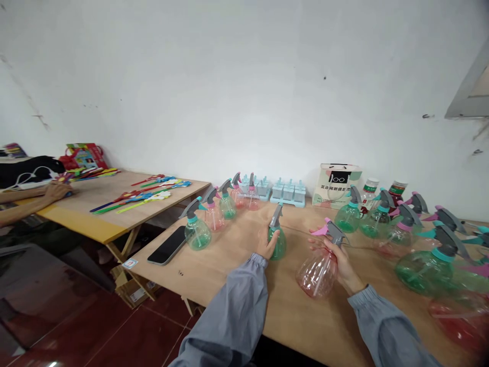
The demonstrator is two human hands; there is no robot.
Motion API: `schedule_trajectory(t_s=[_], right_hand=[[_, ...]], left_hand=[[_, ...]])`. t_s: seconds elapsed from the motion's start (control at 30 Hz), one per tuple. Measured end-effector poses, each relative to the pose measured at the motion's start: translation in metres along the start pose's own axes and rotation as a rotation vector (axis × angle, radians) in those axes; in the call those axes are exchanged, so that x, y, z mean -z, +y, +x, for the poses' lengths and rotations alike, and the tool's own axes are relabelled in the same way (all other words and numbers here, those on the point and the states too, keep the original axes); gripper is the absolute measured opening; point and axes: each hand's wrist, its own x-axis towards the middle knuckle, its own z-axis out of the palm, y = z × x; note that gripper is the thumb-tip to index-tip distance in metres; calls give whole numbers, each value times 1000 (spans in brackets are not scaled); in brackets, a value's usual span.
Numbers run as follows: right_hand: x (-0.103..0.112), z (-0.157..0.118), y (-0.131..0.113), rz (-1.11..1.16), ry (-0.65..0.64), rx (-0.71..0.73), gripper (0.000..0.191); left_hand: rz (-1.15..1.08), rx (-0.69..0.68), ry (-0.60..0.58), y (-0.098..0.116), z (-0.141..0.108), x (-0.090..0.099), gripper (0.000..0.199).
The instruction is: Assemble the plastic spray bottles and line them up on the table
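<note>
Above the table (229, 265), each hand (267, 245) (341, 262) curls partly closed around a spray bottle (280, 244) (318, 272).

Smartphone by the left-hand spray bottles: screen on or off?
Off, as far as the view shows: the smartphone lies face up, its screen plain black, with no lit icons or text.

Black phone (167, 245) lying flat on the table (225, 265), light blue molds (288, 192) near the wall (244, 92), paper bag (336, 186) with black print standing beside two jars with white lids (370, 189), colourful flat strips (147, 196) on the other table (91, 204)
</note>
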Motion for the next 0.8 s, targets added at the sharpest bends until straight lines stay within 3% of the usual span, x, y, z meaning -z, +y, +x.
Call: schedule_trajectory(t_s=[0.13,0.37,0.67,0.8], right_hand=[[-1,3,-1,-1,13,26,47],[-1,25,2,-34,223,61,35],[-4,18,1,-67,94,34,37],[0,20,7,-66,177,39,38]], left_hand=[[-7,23,18,1,-1,-1,43],[-43,24,2,1,1,2,44],[-48,25,1,3,0,0,42],[-69,33,12,2,0,0,45]])
